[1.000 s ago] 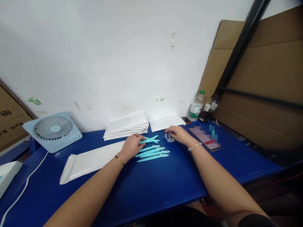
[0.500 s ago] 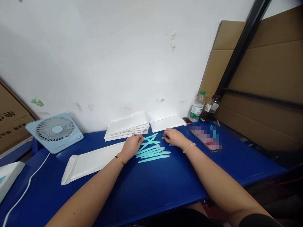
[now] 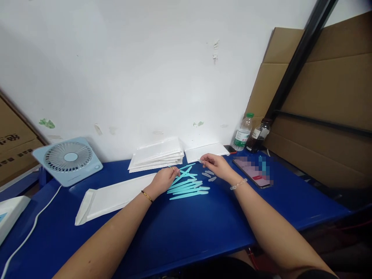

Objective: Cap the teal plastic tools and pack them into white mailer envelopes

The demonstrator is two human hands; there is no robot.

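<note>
My left hand point(image 3: 166, 179) is closed at the left end of a pile of turquoise eyebrow razors point(image 3: 188, 190), with the handle of one razor point(image 3: 190, 166) between its fingers. Some razors cross each other; the nearer ones lie roughly side by side on the blue table point(image 3: 186, 228). To the right of the pile, my right hand point(image 3: 216, 164) is raised a little and pinches a small clear blade cover point(image 3: 200, 161). Beneath and in front of it lie several more translucent covers point(image 3: 207, 174).
A long white padded envelope point(image 3: 113, 197) lies left of my left hand. Behind stand a stack of white envelopes point(image 3: 157, 155) and another envelope point(image 3: 205, 152). A blue fan point(image 3: 68, 159) is at left; a phone point(image 3: 252, 172) and two bottles point(image 3: 243, 133) are at right.
My right hand has lifted and moved slightly, showing a clear cover in its fingertips and the loose covers beneath. My left hand has shifted slightly right.
</note>
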